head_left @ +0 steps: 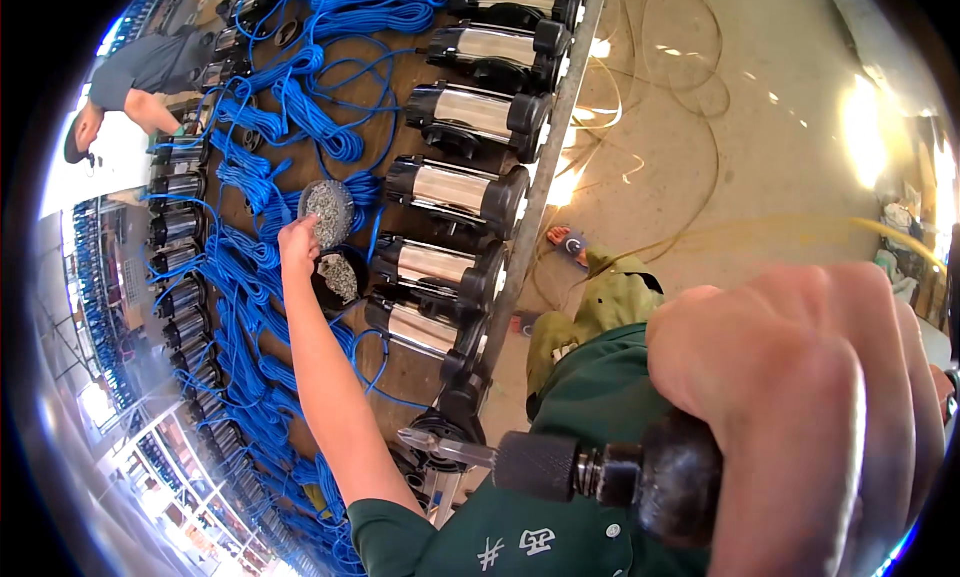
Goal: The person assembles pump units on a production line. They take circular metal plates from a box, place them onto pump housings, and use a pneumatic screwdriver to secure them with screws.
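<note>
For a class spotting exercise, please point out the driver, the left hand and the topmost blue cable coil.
Driver (543,466), head view: black knurled chuck.
Left hand (298,243), head view: back of hand.
Topmost blue cable coil (376,19), head view: middle strands.

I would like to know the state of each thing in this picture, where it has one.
Left hand: fingers bent together at the upper bowl.
Upper bowl: holding many small grey pieces.
Lower bowl: partly filled with small pieces.
Right hand: closed around the screwdriver.
Screwdriver: held, bit pointing left; whether it runs, cannot tell.
Blue cables: mostly bundled, some loose loops.
Silver-and-black units: standing or lying unclear, in rows.
</note>
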Demonstrator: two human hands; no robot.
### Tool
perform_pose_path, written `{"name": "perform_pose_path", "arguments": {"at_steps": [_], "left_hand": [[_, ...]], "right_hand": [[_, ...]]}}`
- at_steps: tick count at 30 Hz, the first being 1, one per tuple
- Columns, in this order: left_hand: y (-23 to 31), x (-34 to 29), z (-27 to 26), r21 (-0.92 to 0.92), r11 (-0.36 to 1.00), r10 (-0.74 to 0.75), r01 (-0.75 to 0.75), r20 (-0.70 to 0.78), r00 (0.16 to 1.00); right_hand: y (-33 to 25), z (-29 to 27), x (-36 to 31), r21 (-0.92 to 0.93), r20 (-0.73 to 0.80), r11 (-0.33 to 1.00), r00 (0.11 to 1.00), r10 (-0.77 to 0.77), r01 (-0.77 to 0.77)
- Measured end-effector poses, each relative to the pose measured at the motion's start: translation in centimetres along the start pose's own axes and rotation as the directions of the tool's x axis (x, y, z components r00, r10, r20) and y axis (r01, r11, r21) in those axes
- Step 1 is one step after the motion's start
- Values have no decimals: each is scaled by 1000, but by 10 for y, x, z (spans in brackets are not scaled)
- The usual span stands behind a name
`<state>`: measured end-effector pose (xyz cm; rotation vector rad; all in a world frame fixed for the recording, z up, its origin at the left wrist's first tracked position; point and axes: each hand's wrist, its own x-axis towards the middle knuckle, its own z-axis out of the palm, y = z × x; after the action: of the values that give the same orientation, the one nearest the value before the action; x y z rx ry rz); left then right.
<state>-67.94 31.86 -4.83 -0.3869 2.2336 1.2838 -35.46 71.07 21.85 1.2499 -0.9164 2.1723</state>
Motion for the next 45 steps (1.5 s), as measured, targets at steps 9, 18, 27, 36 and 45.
{"name": "perform_pose_path", "arguments": {"at_steps": [9,18,27,36,45], "left_hand": [[-4,-89,-24,-836,520,227,174,332,915],[-47,-207,-50,-910,410,355,51,211,911],[-94,-392,-33,-624,630,267,-463,-385,883],[-116,-471,-15,188,713,650,-675,-538,537],[-129,-474,-20,232,703,678,-672,-502,537]], "right_hand": [[9,25,4,68,39,998,999,6,-9],[34,100,9,162,117,987,993,-4,-15],[102,194,-3,298,48,949,994,95,-105],[182,238,-63,215,-198,850,830,521,-481],[190,247,-67,177,-151,820,808,569,-544]]}}
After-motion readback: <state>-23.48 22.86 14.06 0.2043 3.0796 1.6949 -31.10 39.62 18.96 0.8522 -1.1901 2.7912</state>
